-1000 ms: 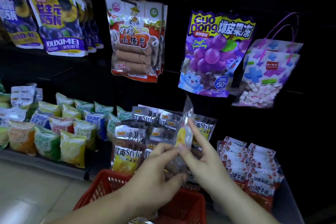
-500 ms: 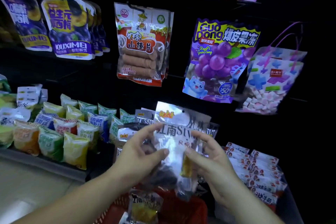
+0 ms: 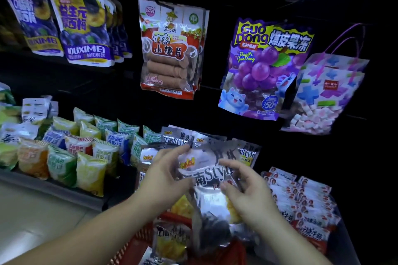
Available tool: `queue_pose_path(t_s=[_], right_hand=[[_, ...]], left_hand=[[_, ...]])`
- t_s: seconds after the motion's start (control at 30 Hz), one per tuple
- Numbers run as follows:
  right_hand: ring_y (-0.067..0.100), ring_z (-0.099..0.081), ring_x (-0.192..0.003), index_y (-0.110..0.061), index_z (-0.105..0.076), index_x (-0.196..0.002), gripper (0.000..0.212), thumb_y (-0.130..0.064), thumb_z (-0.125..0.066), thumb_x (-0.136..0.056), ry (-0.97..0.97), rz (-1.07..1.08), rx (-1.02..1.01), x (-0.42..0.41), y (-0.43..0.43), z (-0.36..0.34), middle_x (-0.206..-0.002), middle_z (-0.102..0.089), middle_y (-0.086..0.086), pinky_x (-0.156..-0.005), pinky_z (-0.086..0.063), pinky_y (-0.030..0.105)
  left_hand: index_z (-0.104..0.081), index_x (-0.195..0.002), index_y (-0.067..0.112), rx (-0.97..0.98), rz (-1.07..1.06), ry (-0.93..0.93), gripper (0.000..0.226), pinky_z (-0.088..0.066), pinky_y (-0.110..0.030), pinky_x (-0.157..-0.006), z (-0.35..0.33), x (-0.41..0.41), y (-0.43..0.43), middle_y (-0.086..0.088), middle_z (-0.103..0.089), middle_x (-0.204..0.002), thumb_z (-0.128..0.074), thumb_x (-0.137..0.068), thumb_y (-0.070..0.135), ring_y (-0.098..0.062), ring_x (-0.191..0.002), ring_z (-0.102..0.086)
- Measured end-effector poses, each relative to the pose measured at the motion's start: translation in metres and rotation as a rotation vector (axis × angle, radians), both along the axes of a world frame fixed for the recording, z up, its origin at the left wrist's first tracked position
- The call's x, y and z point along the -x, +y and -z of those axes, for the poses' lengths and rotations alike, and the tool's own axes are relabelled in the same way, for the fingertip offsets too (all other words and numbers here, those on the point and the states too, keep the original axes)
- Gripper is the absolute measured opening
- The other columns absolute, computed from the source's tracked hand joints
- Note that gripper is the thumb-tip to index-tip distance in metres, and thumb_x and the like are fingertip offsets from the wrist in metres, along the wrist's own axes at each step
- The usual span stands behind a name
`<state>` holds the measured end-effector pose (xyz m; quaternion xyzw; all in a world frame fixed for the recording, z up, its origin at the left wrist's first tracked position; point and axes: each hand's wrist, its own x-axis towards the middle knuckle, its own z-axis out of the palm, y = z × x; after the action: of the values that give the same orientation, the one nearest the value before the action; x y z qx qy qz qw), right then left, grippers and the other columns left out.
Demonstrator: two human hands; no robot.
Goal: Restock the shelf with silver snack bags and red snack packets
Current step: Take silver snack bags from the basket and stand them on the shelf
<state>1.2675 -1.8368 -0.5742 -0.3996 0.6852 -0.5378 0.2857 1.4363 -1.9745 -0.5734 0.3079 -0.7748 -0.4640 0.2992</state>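
We face a tall black shelving unit [image 3: 112, 92] whose dark back panel takes up most of the view. The light is dim, and only the glossy packaging catches a glare. On its upper part hang purple-and-yellow fruit pouches [image 3: 84, 28] at the left, red-and-white bags of brown hawthorn rolls [image 3: 168, 49] in the middle, a purple grape jelly bag [image 3: 262, 66] beside them and a pastel plastic tote with thin purple handles [image 3: 327, 92] at the far right. Lower left, small green, yellow and orange pillow packets [image 3: 62, 163] stand in rows on a grey shelf ledge [image 3: 53, 187], and below it we see pale glossy floor tiles [image 3: 32, 217]
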Motion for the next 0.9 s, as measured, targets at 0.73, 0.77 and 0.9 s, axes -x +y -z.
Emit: queue_pose_path(t_s=[0.73,0.77,0.9], right_hand=[[0.013,-0.068,-0.099,-0.064,-0.044,-0.138,0.076,-0.034,-0.086,-0.082,-0.18,-0.068,-0.097,-0.002,-0.002,0.008,-0.134,-0.045,-0.009,-0.082,-0.062,0.035],[0.004,-0.07,-0.09,-0.062,-0.041,-0.142,0.081,-0.027,-0.085,-0.084,-0.195,-0.11,-0.117,-0.004,0.001,0.008,-0.14,-0.04,-0.012,-0.08,-0.063,0.032],[0.011,-0.071,-0.093,-0.06,-0.049,-0.137,0.067,-0.015,-0.074,-0.094,-0.205,-0.012,-0.071,0.001,0.013,0.006,-0.144,-0.041,-0.004,-0.074,-0.061,0.026]], left_hand=[[-0.026,-0.154,0.048,-0.314,-0.079,0.131,0.076,-0.054,-0.033,-0.05,0.007,0.009,0.021,-0.001,-0.058,-0.062,-0.065,-0.099,0.012,-0.024,-0.055,-0.064],[-0.028,-0.153,0.047,-0.28,-0.096,0.128,0.074,-0.048,-0.028,-0.044,0.007,0.011,0.022,0.001,-0.055,-0.057,-0.064,-0.1,0.01,-0.02,-0.048,-0.057],[-0.04,-0.149,0.037,-0.266,-0.069,0.105,0.064,-0.048,-0.029,-0.052,0.007,0.025,0.033,-0.007,-0.061,-0.088,-0.07,-0.096,0.02,-0.016,-0.057,-0.059]])
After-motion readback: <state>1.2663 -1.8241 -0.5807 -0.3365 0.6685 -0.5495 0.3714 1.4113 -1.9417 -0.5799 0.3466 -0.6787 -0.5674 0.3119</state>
